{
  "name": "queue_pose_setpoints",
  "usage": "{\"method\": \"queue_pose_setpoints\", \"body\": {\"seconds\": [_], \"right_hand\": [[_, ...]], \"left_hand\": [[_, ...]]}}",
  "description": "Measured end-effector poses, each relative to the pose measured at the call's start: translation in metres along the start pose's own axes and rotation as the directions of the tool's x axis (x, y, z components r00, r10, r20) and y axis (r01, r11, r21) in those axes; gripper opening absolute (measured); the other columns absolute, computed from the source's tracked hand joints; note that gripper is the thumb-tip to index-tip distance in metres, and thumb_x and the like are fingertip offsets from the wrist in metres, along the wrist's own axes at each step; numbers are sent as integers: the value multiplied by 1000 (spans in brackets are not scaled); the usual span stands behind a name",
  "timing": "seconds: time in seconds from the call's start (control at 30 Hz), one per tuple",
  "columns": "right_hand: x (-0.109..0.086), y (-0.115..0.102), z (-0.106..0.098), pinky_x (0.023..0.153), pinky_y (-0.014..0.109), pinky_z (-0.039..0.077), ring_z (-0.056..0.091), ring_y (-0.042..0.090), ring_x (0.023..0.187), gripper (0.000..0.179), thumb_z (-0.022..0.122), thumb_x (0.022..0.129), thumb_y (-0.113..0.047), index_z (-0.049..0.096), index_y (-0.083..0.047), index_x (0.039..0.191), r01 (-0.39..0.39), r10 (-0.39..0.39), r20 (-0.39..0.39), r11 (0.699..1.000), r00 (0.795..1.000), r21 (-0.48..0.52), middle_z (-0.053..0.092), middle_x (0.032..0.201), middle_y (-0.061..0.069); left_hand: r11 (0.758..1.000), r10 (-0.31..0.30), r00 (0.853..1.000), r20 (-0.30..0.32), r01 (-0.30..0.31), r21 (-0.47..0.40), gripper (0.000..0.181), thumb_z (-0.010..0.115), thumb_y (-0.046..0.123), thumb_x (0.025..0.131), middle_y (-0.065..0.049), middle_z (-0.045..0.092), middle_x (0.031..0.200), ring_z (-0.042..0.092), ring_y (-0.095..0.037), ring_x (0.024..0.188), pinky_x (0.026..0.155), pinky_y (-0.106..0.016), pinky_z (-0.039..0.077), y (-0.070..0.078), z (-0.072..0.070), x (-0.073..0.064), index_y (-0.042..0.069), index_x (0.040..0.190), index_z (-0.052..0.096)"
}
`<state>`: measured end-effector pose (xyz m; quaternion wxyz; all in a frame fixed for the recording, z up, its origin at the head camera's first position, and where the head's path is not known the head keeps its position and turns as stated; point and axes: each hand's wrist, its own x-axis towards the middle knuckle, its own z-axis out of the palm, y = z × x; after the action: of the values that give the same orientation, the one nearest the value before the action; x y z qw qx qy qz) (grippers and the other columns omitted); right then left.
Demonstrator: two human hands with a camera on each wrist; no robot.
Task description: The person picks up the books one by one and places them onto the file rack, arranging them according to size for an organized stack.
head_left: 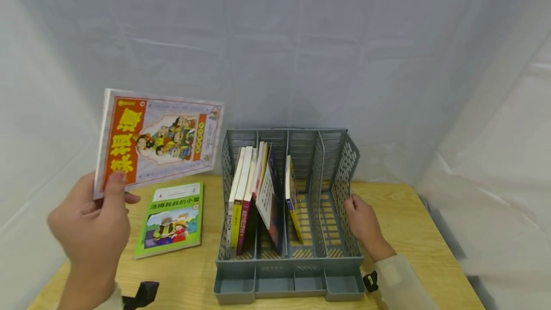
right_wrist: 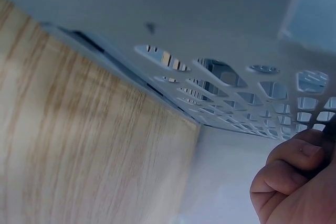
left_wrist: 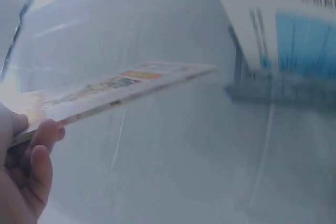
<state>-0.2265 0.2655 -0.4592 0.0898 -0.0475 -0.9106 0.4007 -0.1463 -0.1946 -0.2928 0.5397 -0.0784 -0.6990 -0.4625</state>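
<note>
Raised at the left in the head view, my left hand (head_left: 96,224) pinches a thin book (head_left: 165,138) by its lower left corner, thumb across the front. Its cover, turned sideways, carries a red title band and cartoon figures. The left wrist view shows that book (left_wrist: 121,87) almost edge-on, with curled fingers (left_wrist: 44,135) beneath it. My right hand (head_left: 363,221) grips the edge of the right side wall of a grey plastic desk file rack (head_left: 288,264). Curled fingers (right_wrist: 289,166) show beside the perforated wall (right_wrist: 231,90) in the right wrist view.
Several books (head_left: 243,200) stand in the rack's left compartments, some leaning, and a thin yellow-spined book (head_left: 294,200) leans further right. A green book (head_left: 172,219) lies flat on the wooden table (head_left: 389,204) left of the rack. Pale sheeting (head_left: 275,47) hangs behind.
</note>
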Motion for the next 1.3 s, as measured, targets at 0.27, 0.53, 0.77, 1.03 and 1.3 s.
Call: {"method": "queue_pose_setpoints", "body": {"seconds": [0.27, 0.53, 0.77, 1.03, 1.3], "right_hand": [[-1, 1, -2, 57, 34, 33, 33, 21, 55, 34, 31, 111, -27, 40, -11, 82, 0, 0, 9, 1000, 1000, -1, 40, 66, 6], [11, -11, 2, 56, 34, 31, 31, 20, 55, 32, 31, 110, -26, 39, -12, 83, 36, -36, 13, 999, 999, -18, 39, 66, 5], [11, -11, 5, 57, 33, 30, 29, 19, 55, 33, 30, 111, -27, 38, -12, 82, 52, -52, 17, 998, 998, -18, 37, 66, 5], [12, -11, 4, 55, 34, 32, 32, 20, 53, 35, 29, 112, -27, 39, -11, 82, 51, -51, 28, 998, 998, -28, 40, 64, 5], [12, -11, 5, 55, 34, 33, 35, 21, 54, 32, 33, 111, -25, 41, -12, 83, 36, -36, 23, 999, 999, -19, 41, 65, 4]], "left_hand": [[925, 103, 992, 69, -70, -373, 15, 70, -11, 89, 0, 77, 84, 65, 1, 57, 45, -11, 44, 26, 36, -40, -25, 95, 68], [980, 72, 909, 410, 12, -197, 22, 72, -4, 93, -7, 76, 78, 63, -2, 57, 37, -16, 32, 42, 61, -58, 2, 113, 77], [993, 107, 905, 411, -121, 8, 9, 73, 7, 95, 1, 66, 66, 47, 0, 47, 39, -16, 35, 43, 84, -64, 4, 103, 76], [961, 118, 909, 399, -206, 184, 18, 70, 17, 99, -6, 66, 69, 47, -10, 48, 41, -23, 35, 46, 113, -63, 0, 95, 69], [917, 54, 847, 528, -252, 310, 23, 64, 20, 102, 0, 52, 55, 29, -7, 40, 39, -22, 20, 54, 148, -58, 6, 85, 64]]}}
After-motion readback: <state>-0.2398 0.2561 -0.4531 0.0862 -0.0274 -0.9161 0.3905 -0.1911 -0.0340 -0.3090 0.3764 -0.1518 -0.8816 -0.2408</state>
